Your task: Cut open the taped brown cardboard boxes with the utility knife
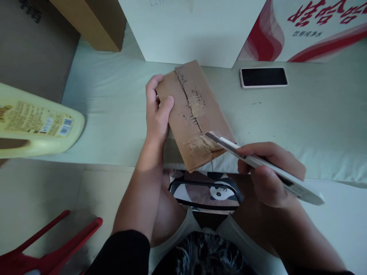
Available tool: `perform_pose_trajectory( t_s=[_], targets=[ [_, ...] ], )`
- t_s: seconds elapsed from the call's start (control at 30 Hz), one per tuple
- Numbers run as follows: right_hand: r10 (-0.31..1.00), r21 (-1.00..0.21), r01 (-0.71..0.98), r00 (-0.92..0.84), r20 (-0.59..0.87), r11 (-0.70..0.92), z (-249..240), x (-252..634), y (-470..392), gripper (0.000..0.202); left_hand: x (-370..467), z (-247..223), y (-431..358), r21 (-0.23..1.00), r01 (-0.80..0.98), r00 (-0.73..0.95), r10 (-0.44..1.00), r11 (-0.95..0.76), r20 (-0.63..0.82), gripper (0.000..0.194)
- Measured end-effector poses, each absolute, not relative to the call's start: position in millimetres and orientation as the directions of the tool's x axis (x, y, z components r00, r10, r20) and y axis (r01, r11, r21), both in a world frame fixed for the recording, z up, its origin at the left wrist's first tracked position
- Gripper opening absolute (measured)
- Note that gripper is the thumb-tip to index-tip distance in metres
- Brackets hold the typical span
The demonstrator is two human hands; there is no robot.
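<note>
A small cardboard box [183, 110] is tilted in front of me, with a dark seam along its top and torn, wrinkled patches beside the seam. My left hand [157, 107] grips its left end, thumb on top and fingers around the far edge. In my right hand [269, 168] is a white box cutter [286, 178] with its blade out. The blade tip lies over the near end of the seam, by a wrinkled patch; whether it touches the cardboard I cannot tell.
A phone [263, 77] lies on the pale green cloth surface [301, 126]. Behind stand a white box [189, 34] and a red-and-white carton [312, 42]. A yellow jug [43, 122] is at left, near a brown box [97, 23]. Red plastic legs [69, 240] show lower left.
</note>
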State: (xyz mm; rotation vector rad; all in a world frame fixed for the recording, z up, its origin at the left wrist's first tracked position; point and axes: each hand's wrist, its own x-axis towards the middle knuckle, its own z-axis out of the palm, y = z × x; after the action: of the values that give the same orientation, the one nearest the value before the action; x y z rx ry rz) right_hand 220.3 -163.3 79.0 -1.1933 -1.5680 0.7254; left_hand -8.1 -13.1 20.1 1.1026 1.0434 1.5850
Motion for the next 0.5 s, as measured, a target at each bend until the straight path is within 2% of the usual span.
perform_pose_trajectory(
  t_s=[0.1,0.23,0.37,0.5],
  targets=[
    [0.913,-0.847,0.352,-0.066,0.402,0.398,81.7,220.5,-159.2,0.024,-8.2,18.5,-13.8,0.950,-0.201,-0.152,0.966,-0.239,0.211,0.037],
    [0.901,-0.814,0.404,-0.069,0.429,0.419,79.6,220.4,-159.7,0.025,-10.2,14.8,-11.8,0.945,-0.186,-0.148,0.959,-0.269,0.244,0.039],
    [0.907,-0.835,0.372,-0.046,0.419,0.405,76.5,220.3,-160.4,0.025,-12.9,11.5,-7.9,0.939,-0.170,-0.116,0.953,-0.298,0.281,0.048],
    [0.925,-0.845,0.383,-0.080,0.371,0.372,78.8,218.9,-159.1,0.023,-13.1,11.1,-6.1,0.947,-0.132,-0.134,0.952,-0.292,0.275,0.049]
  ],
)
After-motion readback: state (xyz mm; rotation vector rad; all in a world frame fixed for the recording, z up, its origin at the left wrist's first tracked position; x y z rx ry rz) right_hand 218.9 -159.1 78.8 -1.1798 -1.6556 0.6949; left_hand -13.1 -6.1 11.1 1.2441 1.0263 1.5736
